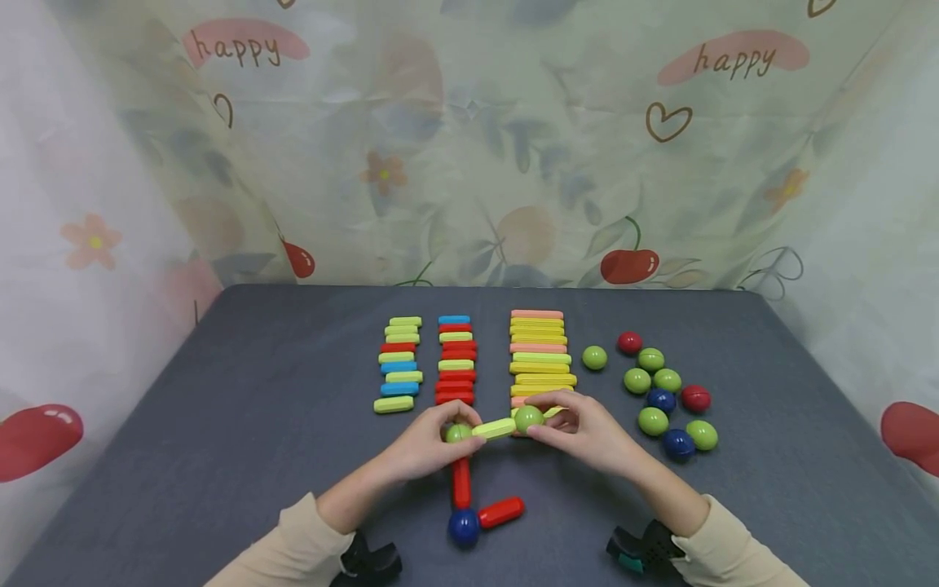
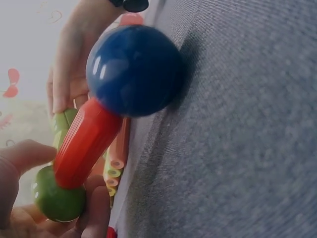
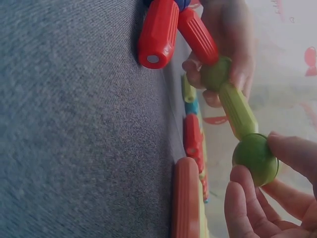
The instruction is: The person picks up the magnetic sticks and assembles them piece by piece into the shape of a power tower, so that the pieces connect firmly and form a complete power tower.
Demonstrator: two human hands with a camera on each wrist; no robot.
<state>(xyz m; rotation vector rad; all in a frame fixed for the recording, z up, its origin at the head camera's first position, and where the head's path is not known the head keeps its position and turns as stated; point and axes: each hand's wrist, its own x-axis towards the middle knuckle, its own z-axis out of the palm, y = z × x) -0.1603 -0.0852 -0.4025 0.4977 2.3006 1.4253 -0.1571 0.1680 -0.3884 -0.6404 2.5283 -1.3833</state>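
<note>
My left hand (image 1: 429, 443) grips a green ball (image 2: 59, 194) joined to a red rod (image 1: 460, 483) and a yellow-green rod (image 1: 494, 429). At the far end of the yellow-green rod, another green ball (image 3: 256, 157) is pinched between the thumb and fingers of my right hand (image 1: 587, 432). The red rod runs down to a blue ball (image 1: 464, 527), from which a second red rod (image 1: 502, 512) sticks out to the right. In the right wrist view, that second rod's free end shows a round metal-looking disc. The linked pieces form one open-ended chain.
Behind my hands lie a left column of short rods (image 1: 398, 358), a middle column of mostly red rods (image 1: 456, 355) and a column of longer yellow and pink rods (image 1: 539, 346). Loose green, red and blue balls (image 1: 662, 400) cluster at the right. A patterned curtain (image 1: 469, 163) hangs behind the table.
</note>
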